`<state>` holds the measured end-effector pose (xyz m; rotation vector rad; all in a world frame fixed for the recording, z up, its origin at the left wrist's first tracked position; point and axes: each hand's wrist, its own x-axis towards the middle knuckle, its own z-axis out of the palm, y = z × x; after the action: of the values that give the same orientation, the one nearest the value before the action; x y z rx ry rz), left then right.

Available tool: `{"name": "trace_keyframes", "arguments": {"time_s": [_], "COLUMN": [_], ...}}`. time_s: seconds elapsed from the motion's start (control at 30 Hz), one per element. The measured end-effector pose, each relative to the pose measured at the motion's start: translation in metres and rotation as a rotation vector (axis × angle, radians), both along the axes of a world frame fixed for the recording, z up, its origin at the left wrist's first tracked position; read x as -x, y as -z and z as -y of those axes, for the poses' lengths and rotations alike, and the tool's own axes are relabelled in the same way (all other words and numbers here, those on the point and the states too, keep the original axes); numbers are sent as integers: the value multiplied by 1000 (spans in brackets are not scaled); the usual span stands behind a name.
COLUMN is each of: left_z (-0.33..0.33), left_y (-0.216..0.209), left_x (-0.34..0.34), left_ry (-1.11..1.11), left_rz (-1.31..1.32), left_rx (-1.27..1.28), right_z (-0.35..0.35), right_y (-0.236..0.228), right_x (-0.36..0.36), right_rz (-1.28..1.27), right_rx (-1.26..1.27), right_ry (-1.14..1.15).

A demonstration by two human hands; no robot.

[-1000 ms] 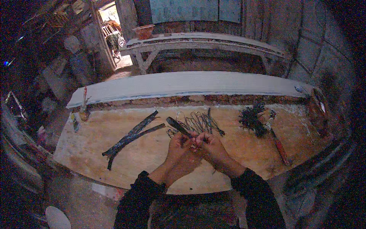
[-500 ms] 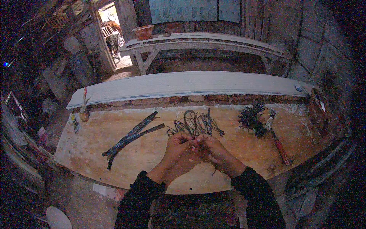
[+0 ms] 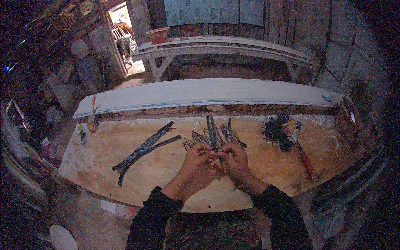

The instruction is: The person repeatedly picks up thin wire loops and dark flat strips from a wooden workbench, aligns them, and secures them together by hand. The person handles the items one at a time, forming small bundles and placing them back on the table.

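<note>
My left hand and my right hand meet over the near middle of the wooden board. Thumbs and fingertips of both are pinched close together on a narrow dark strip, whose straight ends point away from me. Just beyond the fingers lies a loose pile of thin, looped dark strands. What is between the fingertips themselves is too dim to make out. To the left rest long flat dark strips, crossing one another. A bushy dark bundle of short strands sits to the right.
Beside the bundle lies a red-handled tool with a pale head. The wooden board ends at a raised whitish beam. A brush-like tool stands at the far left. Behind is a long bench bearing a reddish-brown pot.
The dark strip beyond my fingers was bent in a loop and now shows straight ends pointing away. Both hands stay close together, with fingers slightly shifted.
</note>
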<state>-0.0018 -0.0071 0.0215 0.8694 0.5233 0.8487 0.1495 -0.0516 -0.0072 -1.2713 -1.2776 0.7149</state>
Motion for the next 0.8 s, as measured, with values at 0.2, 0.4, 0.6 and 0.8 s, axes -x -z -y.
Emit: {"name": "trace_keyframes", "arguments": {"time_s": [0.2, 0.4, 0.6, 0.8], "left_z": [7, -24, -24, -13], "left_y": [-7, 17, 28, 8], "left_x": [2, 9, 8, 6], "left_ry": [62, 109, 43, -19], "left_rz": [177, -97, -122, -156], "left_rx": [205, -124, -121, -136], "right_z": [25, 17, 15, 9], "right_y": [-41, -28, -29, -13], "right_x": [4, 7, -2, -6], "right_rz": [162, -66, 289, -77], "right_rx": [-205, -148, -257, 47], "right_ry": [-169, -351, -292, -404]}}
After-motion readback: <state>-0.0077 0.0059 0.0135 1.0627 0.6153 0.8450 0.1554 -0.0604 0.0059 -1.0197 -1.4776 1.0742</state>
